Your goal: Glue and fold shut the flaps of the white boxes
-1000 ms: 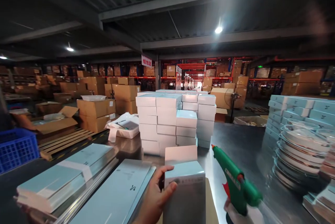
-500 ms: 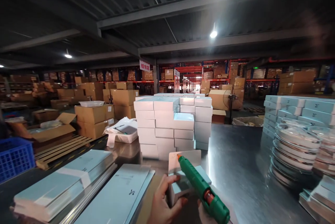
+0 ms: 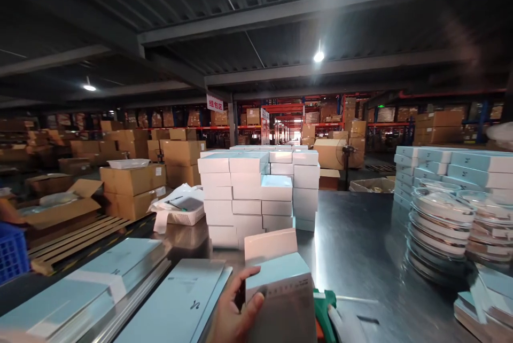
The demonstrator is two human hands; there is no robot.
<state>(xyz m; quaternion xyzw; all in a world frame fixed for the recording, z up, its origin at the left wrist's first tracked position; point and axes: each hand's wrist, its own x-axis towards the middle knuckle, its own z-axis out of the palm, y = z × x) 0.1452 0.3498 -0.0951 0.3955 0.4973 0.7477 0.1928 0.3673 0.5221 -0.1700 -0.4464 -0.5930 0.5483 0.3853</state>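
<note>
My left hand (image 3: 232,313) grips a small light-blue box (image 3: 280,289) by its left side, holding it upright at the near edge of the steel table (image 3: 360,241); its top flap stands open. Low behind the box's right side sits the green glue gun (image 3: 323,305), mostly hidden. A pale shape beside the gun may be my right hand, but I cannot make it out. A stack of finished white and blue boxes (image 3: 256,193) stands on the table straight ahead.
Flat blue box blanks (image 3: 80,289) lie in piles at the left. Round clear trays (image 3: 441,220) and more blue boxes (image 3: 452,164) stack up at the right. A white basket (image 3: 182,215) sits behind; cardboard cartons (image 3: 132,182), pallets and a blue crate (image 3: 12,252) fill the floor at the left.
The glue gun, earlier raised with its nozzle over the open box, has dropped low behind the box's right side. The box now stands upright again in my left hand.
</note>
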